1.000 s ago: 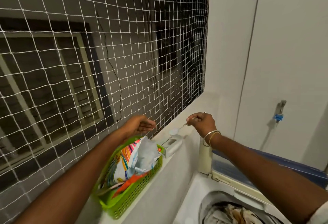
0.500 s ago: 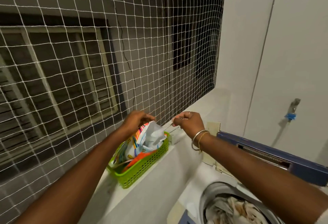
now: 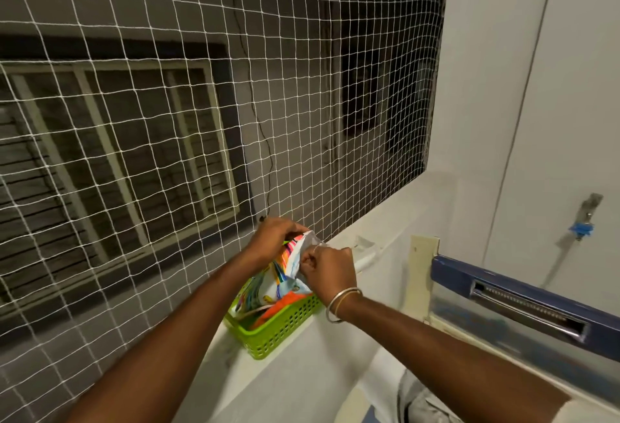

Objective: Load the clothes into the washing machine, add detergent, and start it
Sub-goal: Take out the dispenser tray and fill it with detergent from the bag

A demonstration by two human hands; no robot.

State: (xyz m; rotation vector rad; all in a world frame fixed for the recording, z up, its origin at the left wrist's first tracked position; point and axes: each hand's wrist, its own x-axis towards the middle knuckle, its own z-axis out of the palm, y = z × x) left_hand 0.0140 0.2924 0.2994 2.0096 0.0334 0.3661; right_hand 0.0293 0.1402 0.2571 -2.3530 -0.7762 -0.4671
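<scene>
A colourful detergent bag (image 3: 268, 283) stands in a green plastic basket (image 3: 285, 327) on the white ledge (image 3: 335, 349). My left hand (image 3: 273, 238) pinches the bag's open top on the far side. My right hand (image 3: 330, 270) is closed at the bag's mouth around a thin spoon handle (image 3: 316, 249); the spoon's bowl is hidden. The washing machine's raised blue lid (image 3: 503, 285) is at the right. A bit of the drum's rim (image 3: 411, 395) shows under my right forearm, and the clothes inside are hidden.
White netting (image 3: 201, 120) closes the opening behind the ledge. A white object (image 3: 367, 253) lies on the ledge past the basket. A wall tap with a blue fitting (image 3: 583, 226) is at the right. Orange packaging (image 3: 285, 302) sits in the basket.
My right hand has come left from the ledge with the spoon to the bag's mouth. My left hand keeps holding the bag's top. The view has shifted, so the drum is mostly out of sight.
</scene>
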